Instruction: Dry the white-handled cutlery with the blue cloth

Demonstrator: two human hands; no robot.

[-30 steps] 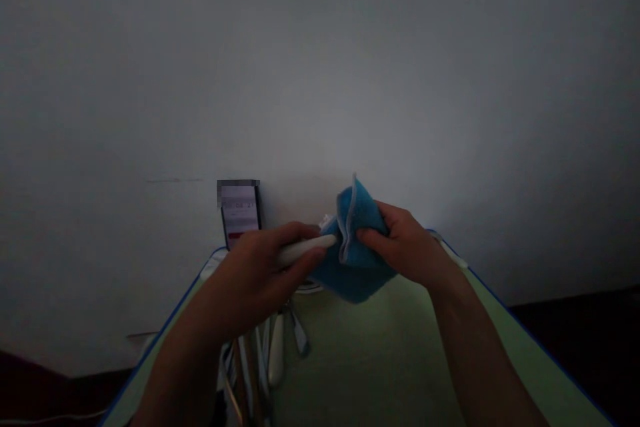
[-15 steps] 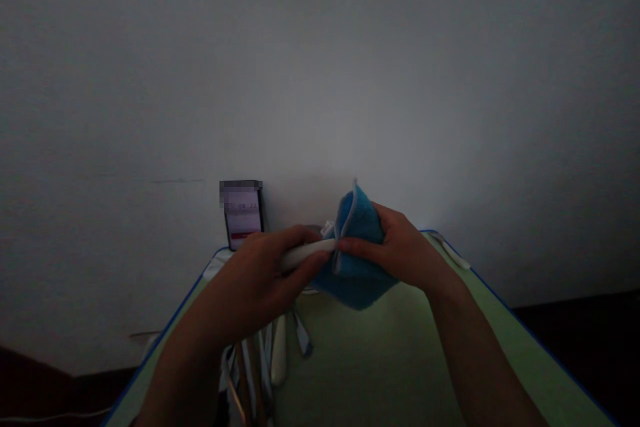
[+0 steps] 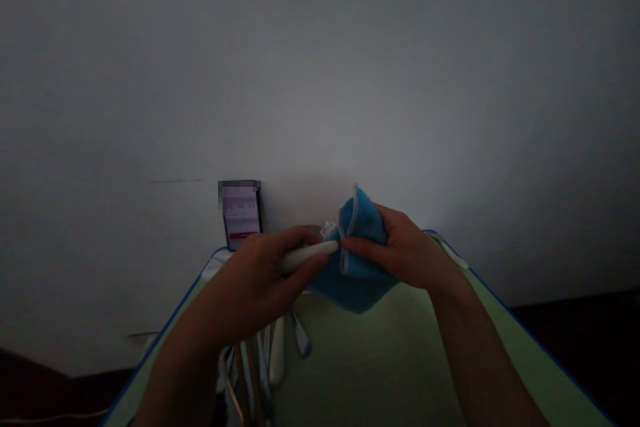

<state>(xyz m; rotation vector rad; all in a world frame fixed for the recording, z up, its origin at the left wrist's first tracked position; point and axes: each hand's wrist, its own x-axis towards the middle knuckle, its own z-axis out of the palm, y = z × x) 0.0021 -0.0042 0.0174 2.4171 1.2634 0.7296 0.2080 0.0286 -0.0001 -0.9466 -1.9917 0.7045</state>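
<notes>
My left hand (image 3: pixel 250 273) is closed round a white handle (image 3: pixel 310 255), thumb below and fingers above. The handle's tip points right, towards a blue cloth (image 3: pixel 357 290) with a pale stitched edge. My right hand (image 3: pixel 407 250) pinches the folded cloth just beyond that tip. Whatever part of the utensil lies inside the cloth is hidden, so its kind does not show. Both hands are held above the table's far end, and the cloth's lower corner hangs down.
A phone (image 3: pixel 243 219) leans against the wall behind my left hand. Several utensils lie at the left on the green table (image 3: pixel 380 367), among them one with a cream handle (image 3: pixel 277 355). Another pale-handled utensil (image 3: pixel 454 255) rests by the right edge.
My right hand and the cloth have slid slightly right, opening a small gap at the handle's tip. The left hand has barely moved.
</notes>
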